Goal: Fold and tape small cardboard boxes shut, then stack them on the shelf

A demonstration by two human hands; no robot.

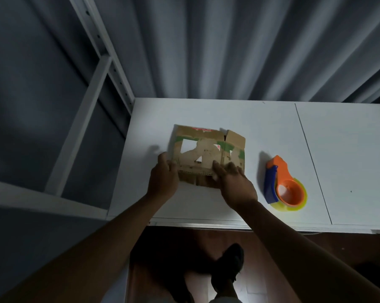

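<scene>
On the white bench [272,127] a flattened cardboard box [206,152] lies; the left hand [162,180] grips its near-left corner, the right hand [235,184] presses flat fingers on it. A tape dispenser [283,184] sits just right.

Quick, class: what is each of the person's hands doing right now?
Left hand: grips the left edge of the flattened cardboard box.
Right hand: open, fingers straight, pressing on the box.
</scene>
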